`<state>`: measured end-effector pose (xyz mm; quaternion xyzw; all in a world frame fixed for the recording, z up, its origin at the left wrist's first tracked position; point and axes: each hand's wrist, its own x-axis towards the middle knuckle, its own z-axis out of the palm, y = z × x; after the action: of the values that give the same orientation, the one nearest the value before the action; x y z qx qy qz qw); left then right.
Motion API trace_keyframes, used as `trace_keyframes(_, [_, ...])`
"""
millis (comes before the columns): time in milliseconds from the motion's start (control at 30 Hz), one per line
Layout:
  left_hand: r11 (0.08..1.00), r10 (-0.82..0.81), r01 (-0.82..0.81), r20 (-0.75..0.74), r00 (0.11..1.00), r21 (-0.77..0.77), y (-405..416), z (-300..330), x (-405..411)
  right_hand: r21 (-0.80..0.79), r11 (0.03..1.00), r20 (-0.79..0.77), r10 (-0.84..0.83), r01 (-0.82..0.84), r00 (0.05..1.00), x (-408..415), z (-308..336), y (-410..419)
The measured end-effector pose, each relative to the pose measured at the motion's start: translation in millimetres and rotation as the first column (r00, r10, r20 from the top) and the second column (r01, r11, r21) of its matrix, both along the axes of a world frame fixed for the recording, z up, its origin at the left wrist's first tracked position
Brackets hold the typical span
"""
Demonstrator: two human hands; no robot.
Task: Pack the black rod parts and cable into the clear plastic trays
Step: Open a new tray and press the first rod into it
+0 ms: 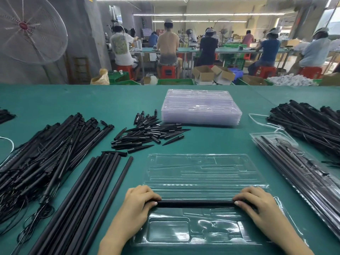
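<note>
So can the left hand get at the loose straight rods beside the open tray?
Probably yes. The straight rods lie uncovered just left of the left hand with bare table between, but that hand now holds one end of a black rod over the open tray.

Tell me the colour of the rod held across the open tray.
Black. The rod shows best in the head view, gripped at its ends by the left hand and right hand.

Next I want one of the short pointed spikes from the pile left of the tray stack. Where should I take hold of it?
Take the stray spike at the pile's near right edge. Pinch its thicker blunt end from above, fingers across the shaft: it lies flat on the table, apart from the heap, and the tapered tip would likely slip.
</note>
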<state>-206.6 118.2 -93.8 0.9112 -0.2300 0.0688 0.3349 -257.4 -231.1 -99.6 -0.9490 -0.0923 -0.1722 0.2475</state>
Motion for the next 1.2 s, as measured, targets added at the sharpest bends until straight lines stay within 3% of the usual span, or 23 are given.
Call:
trace_keyframes(200, [0.998, 0.066, -0.065, 0.100, 0.993, -0.008, -2.8, 2.1, 1.0, 0.013, 1.000, -0.015, -0.007, 0.007, 1.000, 3.1, 5.0, 4.7])
trace_keyframes(367, [0.999, 0.038, -0.039, 0.031, 0.999, 0.031, -1.7, -0.5, 2.2, -0.062, 0.997, -0.040, 0.044, -0.047, 0.998, 0.2, 8.0, 7.4])
trace_keyframes(500, [0.996, 0.073, -0.074, 0.027, 0.997, 0.049, -0.1, -0.2, 1.3, -0.112, 0.993, 0.036, 0.041, -0.037, 0.999, 1.2, 4.7, 8.0])
trace_keyframes(600, [0.970, 0.243, -0.238, 0.127, 0.962, -0.051, 1.1, 3.4, 2.4, -0.101, 0.993, 0.120, -0.054, 0.066, 0.991, -0.3, 5.3, 5.8])
trace_keyframes(733, [0.866, 0.456, -0.424, 0.072, 0.887, -0.263, 7.9, 3.5, 4.6, -0.033, 0.987, 0.122, -0.152, 0.157, 0.981, -1.2, 5.0, 1.9])
trace_keyframes(1000, [0.913, 0.377, -0.363, 0.042, 0.925, -0.188, 3.2, 5.5, 1.6, -0.044, 0.999, -0.023, -0.021, 0.020, 1.000, -3.2, 9.2, 5.7])
trace_keyframes(1200, [0.902, 0.395, -0.385, 0.014, 0.919, -0.195, 4.8, 6.6, 1.2, -0.008, 0.998, 0.022, -0.069, 0.069, 0.997, 0.8, 6.1, 6.0])
